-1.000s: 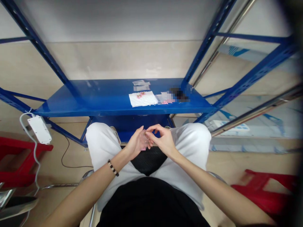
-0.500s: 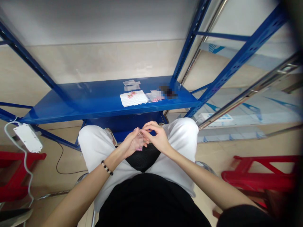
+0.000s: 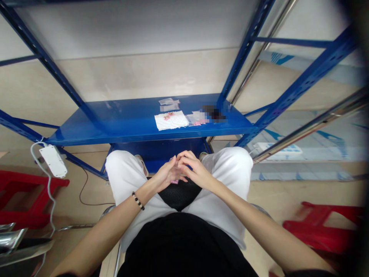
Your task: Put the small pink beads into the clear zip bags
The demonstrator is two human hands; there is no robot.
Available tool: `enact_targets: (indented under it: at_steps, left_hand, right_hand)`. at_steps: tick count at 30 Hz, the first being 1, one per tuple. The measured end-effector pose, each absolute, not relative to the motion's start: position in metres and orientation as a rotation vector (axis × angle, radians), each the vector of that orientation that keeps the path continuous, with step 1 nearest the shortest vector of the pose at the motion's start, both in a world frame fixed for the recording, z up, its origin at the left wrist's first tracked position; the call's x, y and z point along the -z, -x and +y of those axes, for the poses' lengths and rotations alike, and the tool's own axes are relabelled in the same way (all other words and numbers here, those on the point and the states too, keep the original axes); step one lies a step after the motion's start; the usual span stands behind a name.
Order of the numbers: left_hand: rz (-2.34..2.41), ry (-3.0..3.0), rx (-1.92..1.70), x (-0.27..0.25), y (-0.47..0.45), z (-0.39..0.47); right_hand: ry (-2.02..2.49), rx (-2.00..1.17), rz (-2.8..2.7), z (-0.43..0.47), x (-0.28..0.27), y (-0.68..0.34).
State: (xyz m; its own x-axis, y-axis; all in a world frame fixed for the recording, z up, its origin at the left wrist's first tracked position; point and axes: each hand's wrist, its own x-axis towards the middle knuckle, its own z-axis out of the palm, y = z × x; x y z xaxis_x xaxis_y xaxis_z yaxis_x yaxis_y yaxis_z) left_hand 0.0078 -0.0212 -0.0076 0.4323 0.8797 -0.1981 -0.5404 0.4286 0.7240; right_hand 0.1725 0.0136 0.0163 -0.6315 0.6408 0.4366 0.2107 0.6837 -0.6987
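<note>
My left hand point(image 3: 166, 175) and my right hand point(image 3: 192, 169) meet above my lap, between my knees in white trousers. Their fingertips press together on a small clear bag point(image 3: 174, 181) with something pink in it; most of it is hidden by the fingers. A bead bracelet point(image 3: 138, 201) sits on my left wrist. Ahead, on the blue metal shelf point(image 3: 121, 125), lies a white sheet point(image 3: 173, 122) carrying small pink pieces point(image 3: 168, 115). Small clear bags point(image 3: 168, 102) lie behind it, and more clear bags point(image 3: 196, 118) lie to its right.
Blue rack uprights point(image 3: 245, 48) rise on both sides of the shelf. A white power strip point(image 3: 53, 161) hangs at the left by its cable. Red stools stand at the left point(image 3: 17, 192) and right point(image 3: 325, 227). A chrome chair frame point(image 3: 11, 238) is at the lower left.
My right fingers have closed down onto my left fingertips; a second ago they were raised and spread. The view swung slightly left, then back.
</note>
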Motion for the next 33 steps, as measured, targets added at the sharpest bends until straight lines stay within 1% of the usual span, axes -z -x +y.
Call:
enact_targets:
  at_steps: [5, 10, 15, 20, 24, 29, 33]
  left_hand:
    - [0.638, -0.73, -0.952, 0.003, -0.002, -0.018]
    - [0.807, -1.056, -0.93, -0.001, 0.009, -0.012]
    - [0.883, -1.211, -0.904, 0.0, 0.008, -0.013]
    - [0.987, -1.491, -0.8, 0.01, 0.0, -0.016]
    - [1.003, -1.5, -0.904, 0.015, -0.003, -0.013]
    - [0.966, -1.465, -1.108, 0.013, -0.001, -0.004]
    - [1.004, -1.387, -1.195, 0.013, 0.005, 0.003]
  right_hand:
    - [0.674, -0.775, -2.129, 0.021, -0.017, -0.177]
    - [0.78, -0.993, -1.846, 0.031, -0.014, -0.181]
    - [0.856, -1.176, -1.673, 0.035, -0.009, -0.184]
    - [0.925, -1.049, -1.681, 0.04, 0.001, -0.182]
    - [0.956, -0.995, -1.724, 0.038, 0.002, -0.181]
    - [0.947, -1.018, -1.749, 0.035, -0.005, -0.18]
    - [0.901, -1.068, -1.765, 0.037, -0.006, -0.178]
